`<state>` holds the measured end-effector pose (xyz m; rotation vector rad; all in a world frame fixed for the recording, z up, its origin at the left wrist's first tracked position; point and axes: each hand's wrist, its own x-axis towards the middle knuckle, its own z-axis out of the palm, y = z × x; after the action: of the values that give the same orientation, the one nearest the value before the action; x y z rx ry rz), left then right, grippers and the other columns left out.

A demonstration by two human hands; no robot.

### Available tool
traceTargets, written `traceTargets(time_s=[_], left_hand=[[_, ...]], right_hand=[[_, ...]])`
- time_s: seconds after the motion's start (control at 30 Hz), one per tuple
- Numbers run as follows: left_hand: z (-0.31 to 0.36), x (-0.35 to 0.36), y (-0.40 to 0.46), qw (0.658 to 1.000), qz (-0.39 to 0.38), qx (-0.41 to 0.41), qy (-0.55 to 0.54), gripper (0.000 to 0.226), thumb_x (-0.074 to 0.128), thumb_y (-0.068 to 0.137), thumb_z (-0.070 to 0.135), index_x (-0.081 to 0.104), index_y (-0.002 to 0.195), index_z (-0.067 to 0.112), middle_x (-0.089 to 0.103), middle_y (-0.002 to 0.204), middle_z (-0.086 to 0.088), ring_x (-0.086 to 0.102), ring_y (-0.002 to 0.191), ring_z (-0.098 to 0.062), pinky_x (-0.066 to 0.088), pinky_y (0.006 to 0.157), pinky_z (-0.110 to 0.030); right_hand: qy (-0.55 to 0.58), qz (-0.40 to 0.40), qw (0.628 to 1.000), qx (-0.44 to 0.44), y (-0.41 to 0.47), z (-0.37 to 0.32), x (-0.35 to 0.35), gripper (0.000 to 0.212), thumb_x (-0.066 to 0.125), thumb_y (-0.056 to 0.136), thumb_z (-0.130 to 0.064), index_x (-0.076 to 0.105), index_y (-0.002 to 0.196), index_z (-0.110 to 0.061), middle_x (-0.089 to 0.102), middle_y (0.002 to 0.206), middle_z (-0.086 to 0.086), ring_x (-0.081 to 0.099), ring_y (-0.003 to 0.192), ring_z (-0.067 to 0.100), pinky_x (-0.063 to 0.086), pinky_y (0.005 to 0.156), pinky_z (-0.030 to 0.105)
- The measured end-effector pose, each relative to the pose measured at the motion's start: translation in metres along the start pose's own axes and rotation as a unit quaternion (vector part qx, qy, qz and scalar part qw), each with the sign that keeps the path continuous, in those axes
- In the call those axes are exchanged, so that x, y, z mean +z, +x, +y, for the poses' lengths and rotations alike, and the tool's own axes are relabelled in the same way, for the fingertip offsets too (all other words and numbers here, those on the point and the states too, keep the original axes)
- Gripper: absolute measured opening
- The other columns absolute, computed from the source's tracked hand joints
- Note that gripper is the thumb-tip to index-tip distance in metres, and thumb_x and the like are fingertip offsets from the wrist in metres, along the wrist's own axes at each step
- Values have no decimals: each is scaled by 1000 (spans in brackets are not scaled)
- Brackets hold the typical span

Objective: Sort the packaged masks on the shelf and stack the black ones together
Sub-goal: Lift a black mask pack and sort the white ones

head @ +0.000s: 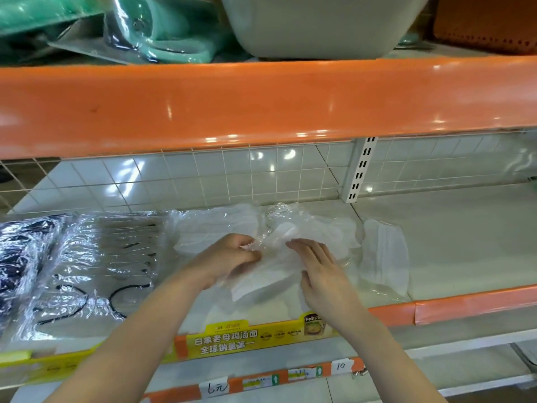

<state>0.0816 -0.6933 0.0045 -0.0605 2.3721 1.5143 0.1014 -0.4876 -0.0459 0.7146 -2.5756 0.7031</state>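
Observation:
Clear plastic packs of white masks [276,274] lie in a loose pile at the middle of the white shelf [453,245]. My left hand [229,257] pinches the crinkled plastic of the top white pack. My right hand [319,269] lies flat on the same pack with straight fingers. Another white mask pack [383,251] lies just right of the pile. To the left lies a stack of clear packs with black ear loops showing [98,269]. At the far left edge sits a pack of black masks [20,251].
An orange shelf edge [261,103] hangs close above the working shelf, bearing a grey tub [316,24] and green plastic goods [162,30]. A wire grid and a slotted upright [361,170] back the shelf. Price tags [341,366] sit on the front rail.

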Motion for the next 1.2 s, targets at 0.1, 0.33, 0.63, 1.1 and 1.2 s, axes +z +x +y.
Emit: traceTargets(time_s=[0.1, 0.33, 0.63, 1.1, 1.2], left_hand=[[-4, -15, -6, 996, -45, 3, 75, 15, 65, 89, 22, 63, 102, 30, 68, 91, 5, 63, 80, -8, 45, 72, -19], [2, -19, -26, 848, 165, 131, 486, 42, 44, 96, 44, 46, 136, 30, 49, 137, 11, 46, 125, -15, 32, 99, -32], [-24, -28, -18, 775, 309, 255, 489, 19, 66, 71, 10, 69, 89, 16, 69, 90, 2, 67, 80, -24, 48, 67, -34], [-90, -39, 22, 890, 237, 105, 375, 45, 48, 83, -5, 64, 120, 15, 57, 134, -1, 46, 129, -20, 34, 102, -35], [-95, -37, 20, 892, 233, 109, 371, 38, 44, 91, 4, 61, 122, 18, 52, 137, 4, 41, 131, -16, 30, 103, -33]], right_hand=[[-26, 31, 999, 6, 6, -11, 8, 47, 42, 65, -8, 56, 107, -21, 60, 107, -5, 54, 98, 17, 38, 77, 24], [-15, 106, 994, 36, 29, -30, 26, 31, 51, 59, -2, 64, 84, -15, 58, 85, -2, 55, 79, 20, 44, 61, 29], [42, 108, 992, 54, 96, -51, 45, 31, 62, 59, 14, 65, 84, -5, 60, 82, 11, 59, 75, 35, 47, 62, 33], [61, -63, 980, 180, 83, -38, 97, 22, 51, 89, -3, 68, 102, -8, 63, 104, 9, 54, 104, 30, 39, 87, 35], [49, -78, 979, 183, 80, -41, 95, 24, 47, 91, -9, 67, 104, -10, 63, 107, 7, 53, 105, 30, 42, 89, 36]])
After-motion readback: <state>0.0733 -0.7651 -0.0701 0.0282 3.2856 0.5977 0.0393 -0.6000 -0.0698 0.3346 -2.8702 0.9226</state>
